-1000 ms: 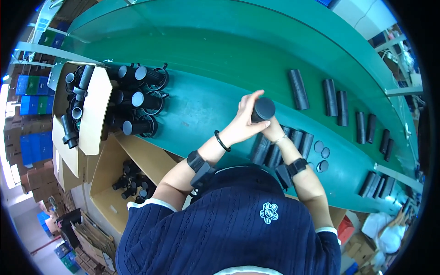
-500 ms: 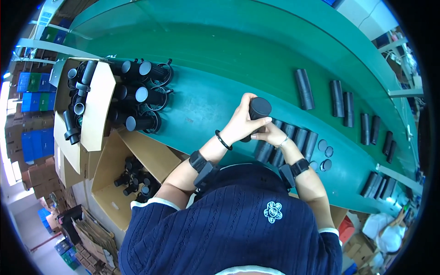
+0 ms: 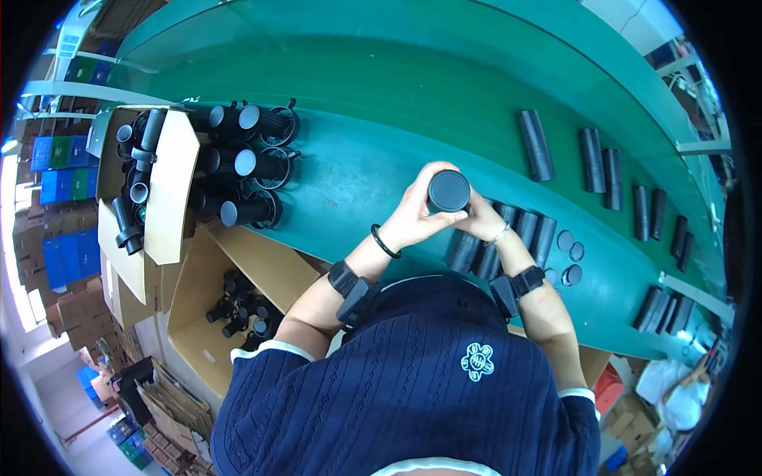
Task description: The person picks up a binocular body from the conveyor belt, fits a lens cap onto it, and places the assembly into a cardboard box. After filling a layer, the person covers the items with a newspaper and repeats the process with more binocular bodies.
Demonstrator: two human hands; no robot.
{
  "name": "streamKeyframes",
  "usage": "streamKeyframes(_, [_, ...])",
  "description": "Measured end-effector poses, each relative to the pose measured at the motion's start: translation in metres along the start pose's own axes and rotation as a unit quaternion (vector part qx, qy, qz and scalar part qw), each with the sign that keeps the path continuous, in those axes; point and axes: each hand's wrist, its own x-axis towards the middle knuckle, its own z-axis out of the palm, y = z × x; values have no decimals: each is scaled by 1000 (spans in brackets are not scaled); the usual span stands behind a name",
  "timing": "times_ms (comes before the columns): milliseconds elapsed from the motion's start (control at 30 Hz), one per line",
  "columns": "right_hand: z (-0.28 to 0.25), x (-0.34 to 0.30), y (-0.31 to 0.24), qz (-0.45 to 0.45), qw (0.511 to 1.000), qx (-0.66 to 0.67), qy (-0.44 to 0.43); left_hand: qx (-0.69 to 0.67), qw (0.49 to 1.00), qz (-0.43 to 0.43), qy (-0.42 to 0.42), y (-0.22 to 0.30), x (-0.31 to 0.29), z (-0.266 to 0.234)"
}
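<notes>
Both my hands hold a black cylinder with a round flat cap [image 3: 449, 191] facing up, above the front edge of the bench. My left hand [image 3: 419, 213] wraps its left side, thumb across the front below the cap. On the other side, the fingers of my right hand [image 3: 482, 220] close round it, partly hidden behind it. Just right of and below my hands, several black tubes [image 3: 525, 228] lie side by side on the bench. Beyond them are several loose black discs [image 3: 565, 240], like the cap in size and colour.
Along the green belt [image 3: 381, 87], more black tubes [image 3: 536, 145] lie spaced out. At the left stand several black cylinders with ring-shaped parts [image 3: 262, 165]. An open carton [image 3: 176, 190] holds similar parts; a lower carton [image 3: 194, 325] with black pieces sits beside the bench.
The cylinder has turned more upright, so its cap now faces up more fully. My right hand has moved up alongside it. The tubes on the belt have shifted slightly in view.
</notes>
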Motion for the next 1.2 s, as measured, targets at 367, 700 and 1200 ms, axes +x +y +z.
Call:
streamKeyframes(367, [14,2,-53,-159,950,-260,70,125,992,-18,-16,-48,-6,-15])
streamKeyframes(700, [22,0,-48,-92,947,-283,121,110,994,1,24,-55,-5,-12])
streamKeyframes(1200, [33,-14,-49,-131,936,-290,148,154,987,39,22,-53,-12,-1])
